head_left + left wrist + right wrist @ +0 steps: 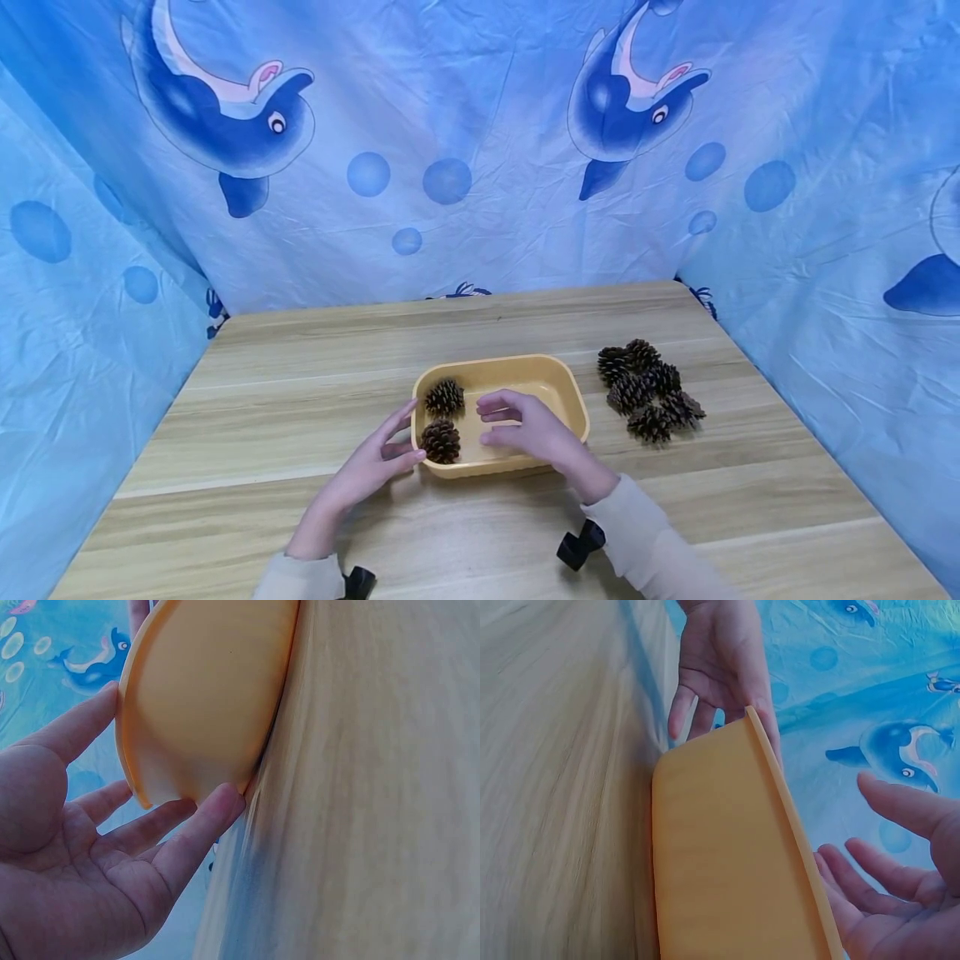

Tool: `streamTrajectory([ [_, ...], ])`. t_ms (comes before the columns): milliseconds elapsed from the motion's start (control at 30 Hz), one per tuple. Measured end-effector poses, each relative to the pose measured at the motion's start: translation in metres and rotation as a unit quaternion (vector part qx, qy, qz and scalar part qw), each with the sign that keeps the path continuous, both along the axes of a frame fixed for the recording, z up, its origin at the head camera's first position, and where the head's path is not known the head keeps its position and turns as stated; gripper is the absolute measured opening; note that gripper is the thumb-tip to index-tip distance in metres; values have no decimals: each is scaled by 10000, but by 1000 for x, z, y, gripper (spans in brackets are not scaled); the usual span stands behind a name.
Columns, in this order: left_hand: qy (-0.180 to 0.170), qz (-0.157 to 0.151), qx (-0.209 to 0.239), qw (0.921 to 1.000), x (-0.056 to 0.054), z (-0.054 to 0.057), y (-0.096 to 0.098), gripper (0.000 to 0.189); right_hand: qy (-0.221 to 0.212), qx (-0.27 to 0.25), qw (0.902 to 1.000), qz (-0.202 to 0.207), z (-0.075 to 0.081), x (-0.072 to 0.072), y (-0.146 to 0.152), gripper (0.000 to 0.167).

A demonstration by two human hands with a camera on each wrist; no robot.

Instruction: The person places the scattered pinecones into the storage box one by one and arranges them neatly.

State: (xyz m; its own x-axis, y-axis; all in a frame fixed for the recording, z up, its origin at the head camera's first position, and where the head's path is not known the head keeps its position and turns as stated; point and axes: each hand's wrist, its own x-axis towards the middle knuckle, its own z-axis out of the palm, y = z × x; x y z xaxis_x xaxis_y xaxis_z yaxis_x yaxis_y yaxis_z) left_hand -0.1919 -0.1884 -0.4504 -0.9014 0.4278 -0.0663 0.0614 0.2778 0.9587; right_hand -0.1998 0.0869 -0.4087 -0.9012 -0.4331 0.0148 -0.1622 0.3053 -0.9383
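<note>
An oblong yellow plastic tray (495, 471) stands on the wooden table. Two brown pine cones, a far pine cone (445, 397) and a near pine cone (441, 441), lie inside at its left end. My left hand (371, 467) is spread around that end, fingertips and thumb touching the tray's rim and side, as the left wrist view also shows. Over the middle of the tray hovers my right hand (528, 427), fingers loosely bent and apart, nothing between them. In the right wrist view the tray's outer wall (720, 847) hides its contents.
Several more pine cones (649, 390) are clustered on the table, right of the tray. Blue curtains (495, 233) printed with dolphins hang behind the table (262, 400) and along both sides. A black wrist device (581, 544) shows beside the right sleeve.
</note>
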Motion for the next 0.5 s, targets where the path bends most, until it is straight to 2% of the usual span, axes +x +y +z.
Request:
streamTrajectory([
  [267, -3, 16, -19, 10000, 0, 1, -1, 83, 33, -371, 9992, -144, 7, 1, 14, 48],
  [500, -28, 25, -20, 10000, 0, 2, 0, 83, 156, -421, 9988, -183, 8, 7, 35, 49],
])
